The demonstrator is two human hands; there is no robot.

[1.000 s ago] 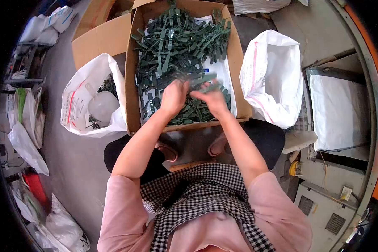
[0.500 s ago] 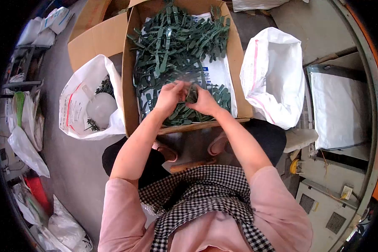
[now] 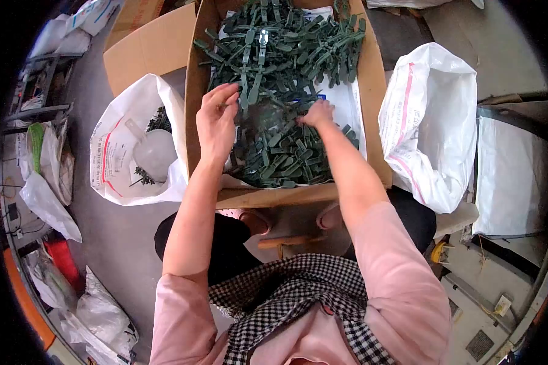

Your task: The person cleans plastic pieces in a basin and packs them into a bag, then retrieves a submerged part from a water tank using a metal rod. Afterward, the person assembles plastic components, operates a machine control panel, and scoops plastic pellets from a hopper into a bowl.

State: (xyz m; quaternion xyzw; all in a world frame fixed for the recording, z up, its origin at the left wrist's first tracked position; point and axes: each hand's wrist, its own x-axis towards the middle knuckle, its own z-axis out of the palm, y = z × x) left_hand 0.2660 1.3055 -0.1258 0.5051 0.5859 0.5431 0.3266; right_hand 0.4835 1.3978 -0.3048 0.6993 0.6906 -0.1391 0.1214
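Observation:
A cardboard box [image 3: 380, 115] holds a heap of dark green plastic parts [image 3: 286, 155] on a white sheet. Over the box's left side is my left hand [image 3: 218, 118], its fingers curled and apart with nothing between them. My right hand [image 3: 318, 114] reaches into the middle of the box, fingertips at the green parts beside a blue print on the sheet. Its fingers are bent, and whether they grip a part is too small to tell.
On the left stands an open white sack [image 3: 109, 149] with a translucent scoop [image 3: 153, 155] and small dark pieces inside. Another open white sack [image 3: 402, 121] stands right of the box. A silvery-white covered block [image 3: 508, 176] lies farther right.
My hands, together over the lower middle of the box before, have parted. The left moved left and up, the right moved right and up. The dark item between them is gone from view.

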